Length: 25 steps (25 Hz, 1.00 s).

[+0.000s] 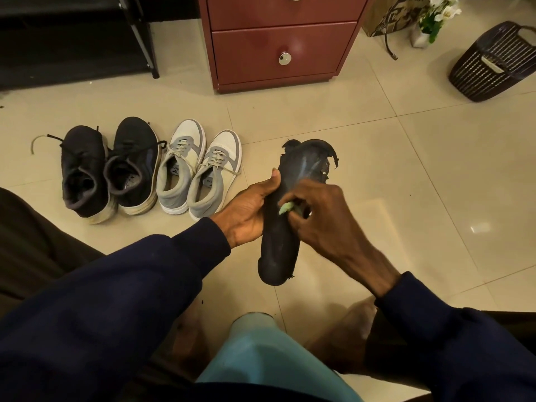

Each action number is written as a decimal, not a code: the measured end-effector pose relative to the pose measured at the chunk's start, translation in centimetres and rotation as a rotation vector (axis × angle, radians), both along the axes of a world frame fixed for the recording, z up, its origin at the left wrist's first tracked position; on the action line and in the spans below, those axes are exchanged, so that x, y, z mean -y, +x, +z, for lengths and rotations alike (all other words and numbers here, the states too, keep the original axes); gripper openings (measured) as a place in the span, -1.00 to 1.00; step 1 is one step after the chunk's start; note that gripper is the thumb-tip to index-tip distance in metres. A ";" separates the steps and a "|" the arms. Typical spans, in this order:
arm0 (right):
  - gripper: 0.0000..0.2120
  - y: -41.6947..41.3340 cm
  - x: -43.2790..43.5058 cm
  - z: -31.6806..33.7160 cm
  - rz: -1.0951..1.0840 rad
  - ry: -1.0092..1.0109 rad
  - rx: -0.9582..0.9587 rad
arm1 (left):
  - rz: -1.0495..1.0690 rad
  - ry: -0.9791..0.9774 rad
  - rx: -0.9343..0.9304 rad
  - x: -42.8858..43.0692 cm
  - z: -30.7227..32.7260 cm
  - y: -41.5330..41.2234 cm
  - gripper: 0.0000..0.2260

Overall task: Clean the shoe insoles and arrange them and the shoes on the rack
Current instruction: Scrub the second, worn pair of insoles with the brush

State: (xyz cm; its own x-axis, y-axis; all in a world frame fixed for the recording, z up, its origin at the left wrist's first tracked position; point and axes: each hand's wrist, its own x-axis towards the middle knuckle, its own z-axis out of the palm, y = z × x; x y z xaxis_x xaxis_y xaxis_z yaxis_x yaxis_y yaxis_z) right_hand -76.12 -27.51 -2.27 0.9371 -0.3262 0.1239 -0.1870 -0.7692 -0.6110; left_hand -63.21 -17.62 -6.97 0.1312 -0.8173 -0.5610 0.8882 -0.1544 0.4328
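While the left hand [246, 210] is gripping the insole [278, 256] by its edge above the floor [377, 158], the right hand [322, 216] is pinching a green wipe [285, 208] against the insole's middle. Cleaning is judged to be under way; arranging is not yet begun. Black shoes [133, 166] and grey shoes [214, 172] are standing side by side on the floor, well apart from the rack [140, 33] at far left. A cabinet [249, 53] and basket [493, 62] are standing beyond, neither blocking the rack.
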 end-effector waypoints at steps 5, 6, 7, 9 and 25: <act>-0.81 0.1 1.4 0.0 -0.008 -0.065 0.008 | 0.022 -0.024 0.014 -0.1 -0.1 -0.1 -0.53; -0.81 0.0 2.0 0.0 -0.077 -0.106 0.032 | 0.028 -0.035 0.010 -0.1 -0.1 -0.1 -0.53; -0.81 0.0 2.0 0.0 -0.085 -0.095 0.034 | 0.033 -0.036 0.012 0.0 0.0 -0.1 -0.53; -0.79 -0.1 0.0 0.5 0.079 0.018 -0.042 | 0.040 -0.027 0.014 0.0 0.1 0.1 -0.52; -0.83 0.1 3.1 -0.9 -0.237 -0.113 0.089 | -0.019 -0.068 -0.010 0.0 -0.2 -1.0 -0.56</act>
